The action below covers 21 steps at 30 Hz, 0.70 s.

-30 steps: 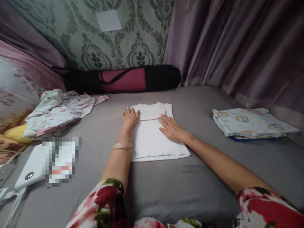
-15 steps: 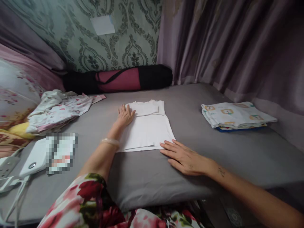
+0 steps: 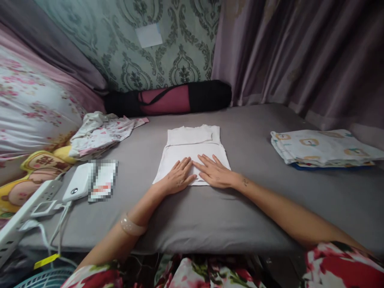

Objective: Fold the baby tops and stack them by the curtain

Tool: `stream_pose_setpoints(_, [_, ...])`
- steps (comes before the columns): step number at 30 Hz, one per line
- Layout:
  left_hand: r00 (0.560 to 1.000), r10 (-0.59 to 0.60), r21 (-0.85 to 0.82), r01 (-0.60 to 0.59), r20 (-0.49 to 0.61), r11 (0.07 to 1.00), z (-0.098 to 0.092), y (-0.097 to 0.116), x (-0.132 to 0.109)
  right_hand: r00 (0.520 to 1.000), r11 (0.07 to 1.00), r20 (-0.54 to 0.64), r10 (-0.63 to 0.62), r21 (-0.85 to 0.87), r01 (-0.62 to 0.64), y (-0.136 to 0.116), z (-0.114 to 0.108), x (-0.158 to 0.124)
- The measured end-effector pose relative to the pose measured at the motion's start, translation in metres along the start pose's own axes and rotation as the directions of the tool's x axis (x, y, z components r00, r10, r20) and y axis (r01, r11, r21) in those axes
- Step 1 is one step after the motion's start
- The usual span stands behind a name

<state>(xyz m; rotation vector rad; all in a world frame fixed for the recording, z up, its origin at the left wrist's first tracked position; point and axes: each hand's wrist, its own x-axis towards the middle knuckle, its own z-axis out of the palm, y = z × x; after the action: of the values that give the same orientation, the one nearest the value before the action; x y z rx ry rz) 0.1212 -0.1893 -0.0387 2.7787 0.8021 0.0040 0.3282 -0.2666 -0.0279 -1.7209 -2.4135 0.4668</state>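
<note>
A white shirt (image 3: 192,149) lies flat on the grey bed sheet (image 3: 252,140), its sleeves folded across the upper part. My left hand (image 3: 179,176) rests palm down on the lower left of the shirt, fingers stretched out. Close beside it, my right hand (image 3: 213,171) lies flat on the lower right part, fingers spread. The fingertips of the two hands nearly meet at the middle of the cloth. Both hands cover part of the shirt's bottom edge.
Folded printed cloths (image 3: 324,146) are stacked at the right. At the left lie crumpled children's clothes (image 3: 102,134), a white power bank (image 3: 78,182) and a power strip (image 3: 28,214) with cables. A black and pink long bag (image 3: 168,99) lies along the wall.
My left hand has come down from the shirt's upper left to its lower part. My right hand has moved inward onto the cloth from the lower right corner. The view has shifted left.
</note>
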Motion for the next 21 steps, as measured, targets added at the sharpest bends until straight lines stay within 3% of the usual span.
stream_pose_setpoints(3, [0.999,-0.025,0.022,0.025,-0.021,0.999,-0.004,-0.022,-0.025,0.985,0.986,0.057,-0.165,0.035,0.163,-0.008,-0.001,-0.022])
stream_pose_setpoints(7, [0.999,-0.037,0.001,0.037,-0.016,0.999,-0.014,-0.050,-0.062,0.970,0.970,0.064,-0.236,0.080,0.230,-0.009,-0.005,-0.055])
stream_pose_setpoints(13, [0.998,-0.032,-0.115,0.025,-0.058,0.993,-0.023,-0.075,-0.096,0.991,0.980,-0.047,-0.127,0.147,0.132,0.014,-0.007,-0.081])
stream_pose_setpoints(21, [0.984,0.091,-0.098,-0.107,-0.156,0.989,-0.028,-0.075,-0.105,0.972,0.989,-0.224,-0.066,0.114,0.094,0.043,-0.014,-0.103])
